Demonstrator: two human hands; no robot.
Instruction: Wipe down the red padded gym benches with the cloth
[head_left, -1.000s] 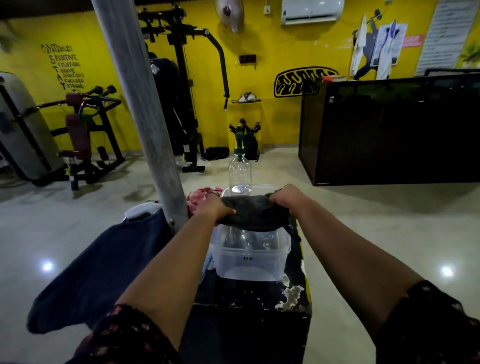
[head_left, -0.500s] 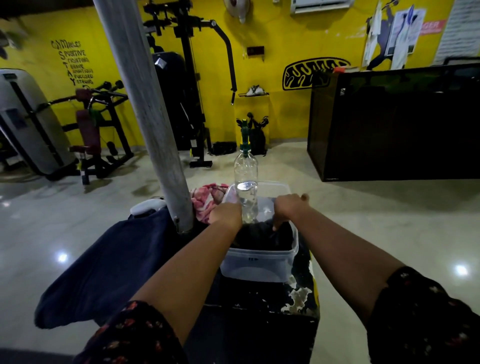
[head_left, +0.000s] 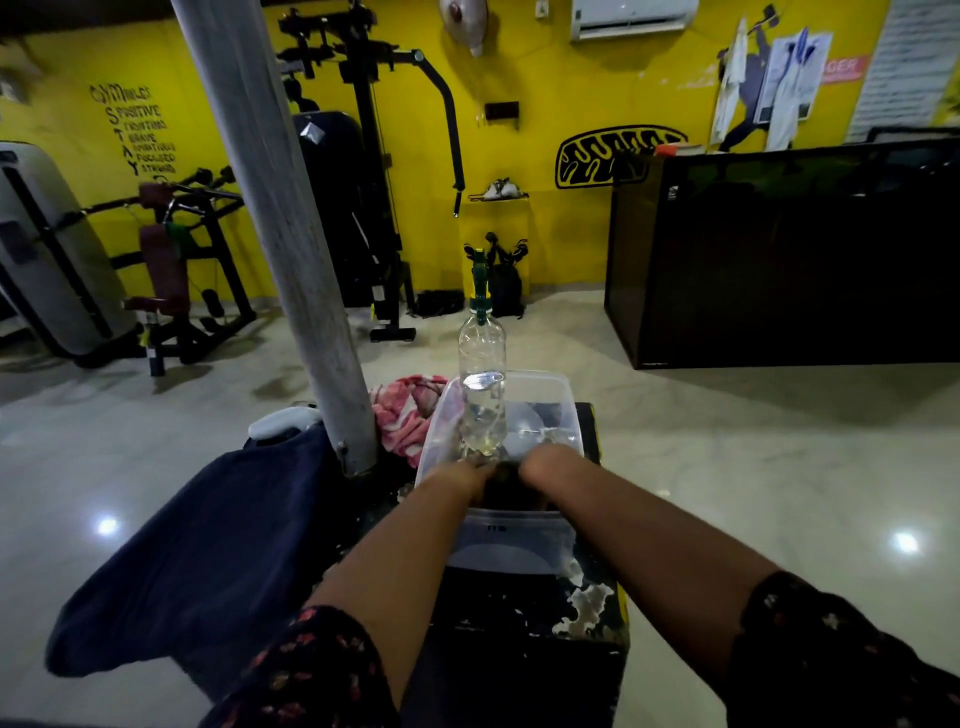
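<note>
Both of your hands are down inside a clear plastic tub (head_left: 511, 540) that sits on a dark, scuffed table (head_left: 582, 603) in front of you. Your left hand (head_left: 462, 475) and right hand (head_left: 545, 462) press close together on a dark cloth (head_left: 501, 491), which lies bunched at the near end of the tub. The fingers are hidden by the knuckles and the tub wall, so you cannot tell whether they are spread or pinching the fabric.

A clear spray bottle (head_left: 482, 384) with a green nozzle stands upright in the tub, just beyond your hands. A pink patterned towel (head_left: 410, 415) lies to the left of the tub, beside a pale slanted post (head_left: 280, 228). A red padded gym machine (head_left: 161, 270) stands far left, well apart from you.

The cloth looks soft and limp, and is probably wet, so expect it to feel heavier than it looks and to drip. Gather it in a bunch at its middle rather than by one corner, and squeeze it over the tub before lifting. Mind the bottle: it looks light and could easily tip.
</note>
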